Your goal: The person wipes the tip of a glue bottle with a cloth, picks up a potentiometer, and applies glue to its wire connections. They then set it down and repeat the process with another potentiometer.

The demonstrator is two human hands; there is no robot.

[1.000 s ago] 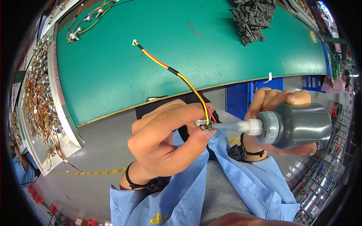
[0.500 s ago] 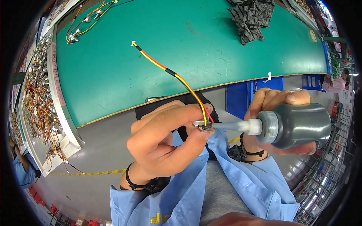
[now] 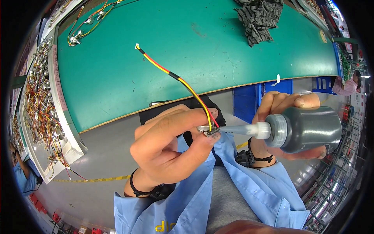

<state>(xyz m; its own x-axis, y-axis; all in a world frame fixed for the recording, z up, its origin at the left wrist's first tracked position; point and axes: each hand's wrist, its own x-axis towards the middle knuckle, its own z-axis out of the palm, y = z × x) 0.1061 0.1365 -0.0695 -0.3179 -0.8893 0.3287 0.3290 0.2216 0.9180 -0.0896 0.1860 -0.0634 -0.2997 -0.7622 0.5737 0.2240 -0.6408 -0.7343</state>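
Between thumb and forefinger, my left hand (image 3: 171,144) pinches a small round metal potentiometer (image 3: 203,128). Dark glue-like material covers its terminals. Red, yellow and black wires (image 3: 191,90) rise from it in a curve toward the upper left, banded with black sleeves and ending in a small white connector (image 3: 137,46). My right hand (image 3: 278,102) is wrapped round a dark grey squeeze bottle (image 3: 311,130) lying on its side. The bottle's long translucent nozzle (image 3: 237,130) points left, its tip at the terminals beside my left thumb; whether it touches them I cannot tell.
A green-topped table (image 3: 167,27) stretches in front of me. At the left, a tray (image 3: 60,89) holds many wired potentiometers; a few more (image 3: 76,38) lie at the table's far left. A crumpled dark striped cloth (image 3: 259,21) lies far right. Blue bins (image 3: 247,102) stand beyond my right hand.
The potentiometer, its wires and my left hand have shifted very slightly left. The bottle in my right hand has moved barely, and its nozzle stays at the terminals.
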